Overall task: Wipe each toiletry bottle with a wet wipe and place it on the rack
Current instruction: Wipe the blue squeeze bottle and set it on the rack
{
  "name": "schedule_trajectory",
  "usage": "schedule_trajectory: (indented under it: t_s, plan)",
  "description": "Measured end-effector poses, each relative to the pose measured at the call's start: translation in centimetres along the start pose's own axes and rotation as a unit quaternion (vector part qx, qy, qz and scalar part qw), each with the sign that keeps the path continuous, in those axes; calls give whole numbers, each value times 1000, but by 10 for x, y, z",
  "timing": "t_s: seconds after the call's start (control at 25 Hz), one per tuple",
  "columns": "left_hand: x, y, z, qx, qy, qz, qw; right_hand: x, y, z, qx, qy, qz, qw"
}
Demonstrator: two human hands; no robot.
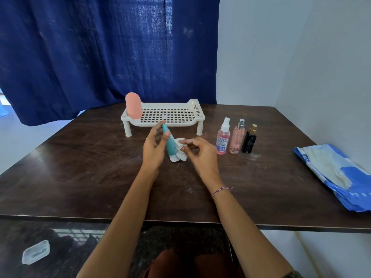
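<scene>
My left hand (153,146) holds a teal tube with a white cap (170,145), cap end down, over the dark table. My right hand (198,152) pinches a crumpled white wet wipe (180,149) against the tube's right side. Behind them stands a white perforated rack (166,115) with a pink rounded bottle (133,105) upright at its left end. To the right of my hands stand three bottles in a row: a pink spray bottle with a white cap (223,138), a pink spray bottle with a silver cap (236,138) and a black bottle with a gold cap (249,140).
A blue and white wipes pack (337,175) lies at the table's right edge. A blue curtain (100,57) hangs behind the table and a white wall stands on the right. A clear plastic lid (36,251) lies on the floor at lower left.
</scene>
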State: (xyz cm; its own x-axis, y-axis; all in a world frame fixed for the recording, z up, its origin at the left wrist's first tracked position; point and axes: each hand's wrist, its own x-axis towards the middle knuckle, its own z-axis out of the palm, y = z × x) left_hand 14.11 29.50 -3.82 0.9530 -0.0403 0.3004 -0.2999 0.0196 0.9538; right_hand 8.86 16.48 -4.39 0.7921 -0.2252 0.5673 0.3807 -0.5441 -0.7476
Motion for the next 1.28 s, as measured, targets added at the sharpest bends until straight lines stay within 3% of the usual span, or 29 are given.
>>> schedule_trajectory:
  t_s: [0.4, 0.68, 0.92, 1.16, 1.28]
  plan:
    - [7, -6, -5, -120, -36, -45, 991, -5, -3, 11, -66, -80, -93, 990]
    - [3, -3, -6, -116, -76, -20, 990, -2, 2, 8, -91, -22, -27, 995]
    - [2, -1, -9, -154, -94, -30, 983, -7, -8, 13, -102, -55, -99, 988]
    - [0, 4, -6, -171, -97, -50, 979, -2, 1, 6, -103, 1, 10, 995]
    - [-1, 5, -6, -171, -100, -56, 979, -1, 0, 6, -102, 5, 1, 995]
